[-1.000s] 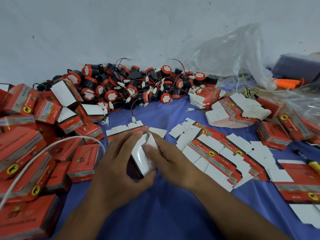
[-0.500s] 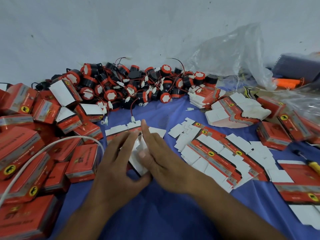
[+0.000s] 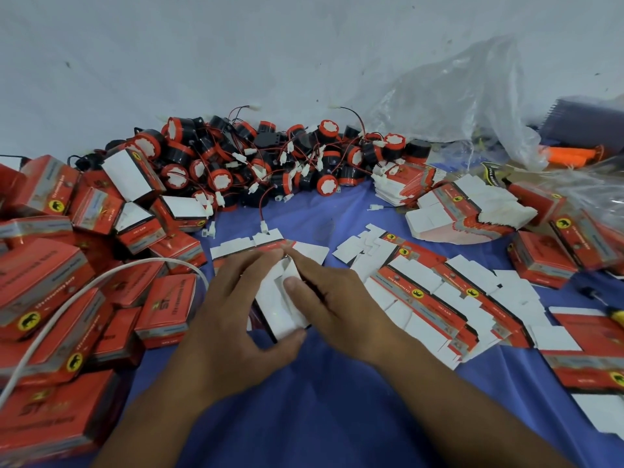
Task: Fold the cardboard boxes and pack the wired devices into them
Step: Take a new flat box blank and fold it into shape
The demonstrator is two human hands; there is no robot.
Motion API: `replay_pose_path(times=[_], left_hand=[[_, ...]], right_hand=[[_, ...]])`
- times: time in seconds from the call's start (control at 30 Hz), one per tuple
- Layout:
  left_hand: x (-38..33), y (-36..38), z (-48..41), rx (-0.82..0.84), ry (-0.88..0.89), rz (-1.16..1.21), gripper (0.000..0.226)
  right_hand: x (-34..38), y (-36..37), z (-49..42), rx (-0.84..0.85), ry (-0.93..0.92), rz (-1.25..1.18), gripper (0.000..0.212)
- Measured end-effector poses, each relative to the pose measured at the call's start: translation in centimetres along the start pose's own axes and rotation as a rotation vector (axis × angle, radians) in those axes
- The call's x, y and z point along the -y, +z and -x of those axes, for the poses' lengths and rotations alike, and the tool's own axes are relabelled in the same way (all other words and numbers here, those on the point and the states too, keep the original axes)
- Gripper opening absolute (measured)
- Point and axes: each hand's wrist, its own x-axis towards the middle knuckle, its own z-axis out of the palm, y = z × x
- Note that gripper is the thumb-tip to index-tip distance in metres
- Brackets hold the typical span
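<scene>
Blue cloth [image 3: 304, 417] covers the work surface. Left side: pile of folded red boxes [image 3: 50, 282], a white cable [image 3: 67, 298] looping over them. Far right: crumpled clear plastic bag [image 3: 456, 96] against the wall. Far centre: heap of wired devices [image 3: 270, 163], black and red, leads tangled. Right of centre: flat box blanks [image 3: 432, 292] fanned out, white flaps up. Centre, just above the cloth: left hand [image 3: 229, 319] grips a half-folded box [image 3: 280, 305], thumb at its near corner, fingers curled over the far side. Right hand [image 3: 337, 298] lies nearly straight along the box, thumb pressing a white flap (box's inside not visible). Far right edge: yellow-handled screwdriver [image 3: 618, 315].
</scene>
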Motion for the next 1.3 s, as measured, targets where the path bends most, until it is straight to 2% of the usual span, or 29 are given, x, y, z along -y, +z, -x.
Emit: replay_pose_path(times=[0.13,0.3,0.37,0.5,0.6,0.73,0.83,1.07,1.3], left_hand=[[-0.1,-0.3,-0.1,0.009,-0.026,-0.002,0.076],[-0.3,-0.7,-0.3,-0.044,-0.072,-0.002,0.072],[-0.3,-0.7,-0.3,-0.040,-0.076,-0.005,0.073],[-0.2,-1.0,-0.1,-0.011,-0.123,0.046,0.073],[-0.4,-1.3,-0.1,0.015,-0.150,0.137,0.062],[-0.9,-1.0,-0.2,-0.065,-0.257,0.357,0.041],[-1.4,-0.8,-0.3,-0.116,-0.348,0.452,0.037],[-1.7,-1.1,-0.4,-0.184,-0.341,0.386,0.026],[-1.5,-0.5,-0.1,-0.166,-0.248,0.314,0.029]], right_hand=[[-0.1,0.6,0.0,-0.048,0.025,-0.093,0.031],[0.4,0.3,-0.2,0.093,0.143,-0.447,0.045],[0.4,0.0,-0.2,0.143,0.165,-0.497,0.051],[0.4,-0.6,-0.1,0.181,0.201,-0.530,0.061],[0.3,-0.8,0.0,0.184,0.159,-0.542,0.061],[0.2,-0.6,0.0,0.148,0.139,-0.600,0.054],[0.2,-0.4,-0.1,0.144,0.105,-0.583,0.043],[0.6,0.1,0.0,0.214,0.077,-0.646,0.042],[1.1,0.9,-0.1,0.064,0.200,-0.570,0.045]])
